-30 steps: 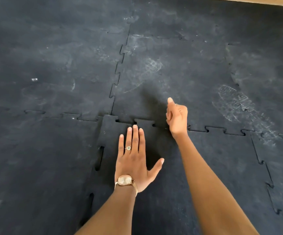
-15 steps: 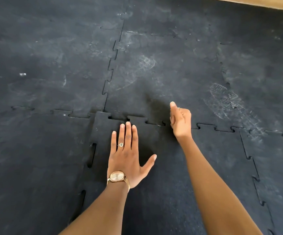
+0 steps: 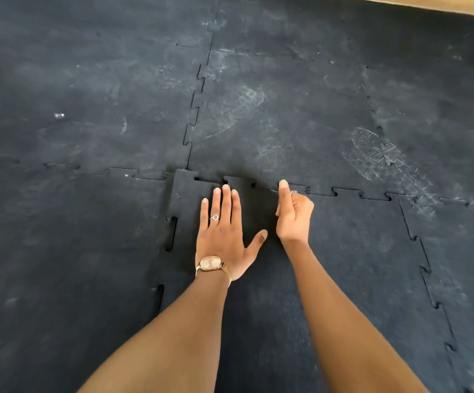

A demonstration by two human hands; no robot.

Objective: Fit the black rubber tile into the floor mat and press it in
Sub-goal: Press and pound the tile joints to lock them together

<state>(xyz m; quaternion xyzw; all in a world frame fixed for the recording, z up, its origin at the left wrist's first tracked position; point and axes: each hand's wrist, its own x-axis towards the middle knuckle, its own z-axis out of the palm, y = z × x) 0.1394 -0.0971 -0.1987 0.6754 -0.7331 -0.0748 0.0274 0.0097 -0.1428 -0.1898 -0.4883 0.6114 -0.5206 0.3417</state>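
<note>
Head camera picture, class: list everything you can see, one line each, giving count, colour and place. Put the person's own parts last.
Black rubber tile: one, black, lower centre, gaps showing along its left seam.
Floor mat: several interlocked tiles, black with pale scuffs, filling the view.
Shoe prints: at least two, whitish, on far tiles.
Wooden strip: one, tan, top right corner.
Watch: one, gold, left wrist.
Ring: one, on a left finger.
Left hand: flat on the tile.
Right hand: curled, by the far seam.
</note>
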